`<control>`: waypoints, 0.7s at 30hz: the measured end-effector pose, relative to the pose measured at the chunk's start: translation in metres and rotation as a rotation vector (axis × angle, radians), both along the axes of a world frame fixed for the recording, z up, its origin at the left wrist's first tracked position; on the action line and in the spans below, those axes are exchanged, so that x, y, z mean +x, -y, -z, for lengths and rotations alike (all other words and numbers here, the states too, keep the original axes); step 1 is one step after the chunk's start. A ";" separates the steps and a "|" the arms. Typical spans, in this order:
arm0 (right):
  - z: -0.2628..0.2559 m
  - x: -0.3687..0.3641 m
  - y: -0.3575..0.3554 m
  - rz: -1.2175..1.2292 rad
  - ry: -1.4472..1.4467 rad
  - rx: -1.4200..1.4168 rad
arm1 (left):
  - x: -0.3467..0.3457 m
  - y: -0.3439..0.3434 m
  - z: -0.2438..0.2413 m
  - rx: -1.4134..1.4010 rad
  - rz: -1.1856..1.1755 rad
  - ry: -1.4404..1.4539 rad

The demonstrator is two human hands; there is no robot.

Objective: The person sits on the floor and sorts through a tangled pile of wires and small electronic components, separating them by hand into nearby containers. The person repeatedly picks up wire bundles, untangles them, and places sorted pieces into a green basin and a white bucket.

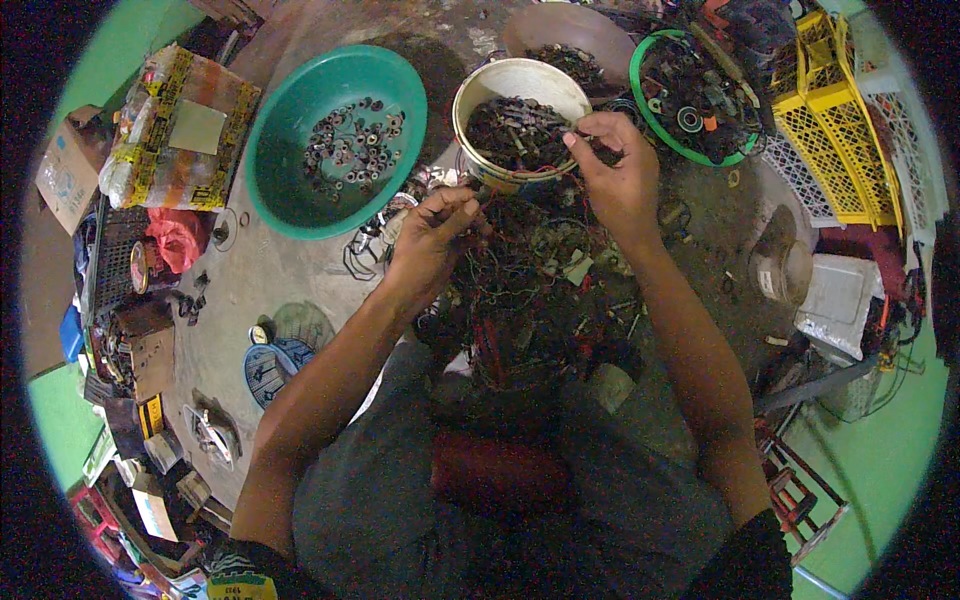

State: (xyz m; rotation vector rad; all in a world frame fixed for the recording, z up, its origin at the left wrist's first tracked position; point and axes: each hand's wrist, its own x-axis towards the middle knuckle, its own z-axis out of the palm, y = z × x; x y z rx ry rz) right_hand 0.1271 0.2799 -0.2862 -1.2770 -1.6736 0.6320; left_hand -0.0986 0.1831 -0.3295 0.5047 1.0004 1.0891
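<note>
My left hand [439, 232] is raised in front of the white bucket [523, 174], its fingertips pinched on a thin wire with dark and reddish parts. Dark metal scrap pieces [517, 131] fill the lower part of this bucket. At the bucket's right rim is my right hand [619, 169], thumb and forefinger close together; whether something small is between them is unclear. A thin red wire [555, 169] crosses the bucket's front side. Below both hands spreads a tangled heap of wires and scrap [540, 277].
A green basin [262, 202] with many small round metal parts stands left. Behind the bucket is a brown basin [570, 26]; to its right, a green-rimmed basin [651, 135] of scrap. Yellow crates [832, 142] line the right. A taped box [187, 127] and blue basket [274, 367] are left.
</note>
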 end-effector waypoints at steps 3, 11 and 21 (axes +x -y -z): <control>0.000 -0.001 -0.002 -0.045 -0.049 -0.048 | 0.001 -0.001 0.003 0.034 0.007 -0.025; -0.003 -0.013 0.018 -0.244 -0.137 -0.233 | 0.003 -0.004 -0.011 -0.014 0.070 -0.088; -0.010 -0.025 0.043 -0.383 -0.056 -0.164 | 0.006 0.000 -0.019 0.058 0.111 -0.262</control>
